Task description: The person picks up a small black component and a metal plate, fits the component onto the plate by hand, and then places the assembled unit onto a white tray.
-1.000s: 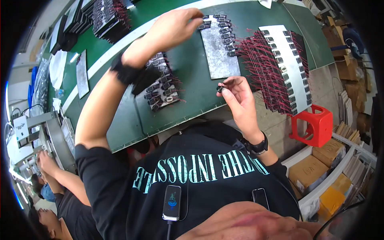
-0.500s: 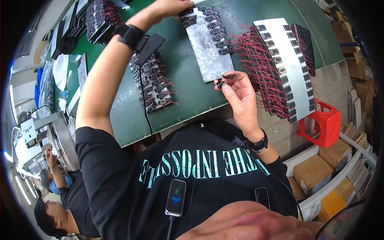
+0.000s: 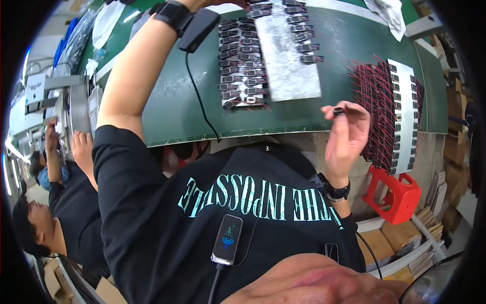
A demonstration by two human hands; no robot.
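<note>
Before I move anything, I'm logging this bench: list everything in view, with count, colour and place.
Table: one, green, upper middle
Metal plate: one, grey, on the table
Small parts: many, black, on and beside the metal plate
Wired stack: one, black and red, right
Pale plate: one, whitish, on that stack
Stool: one, red, lower right
Boxes: several, brown, lower right
Sheets: two, white, top left and right
Cable: one, black, over the table
Other people: two, dark and blue clothes, left
Wristbands: two, black, on the wrists
Screen devices: two, dark, on the black shirt
Held part: one, black, right of centre
Left hand: one, bare, cut off at top
Right hand: one, bare, pinching the held part
</note>
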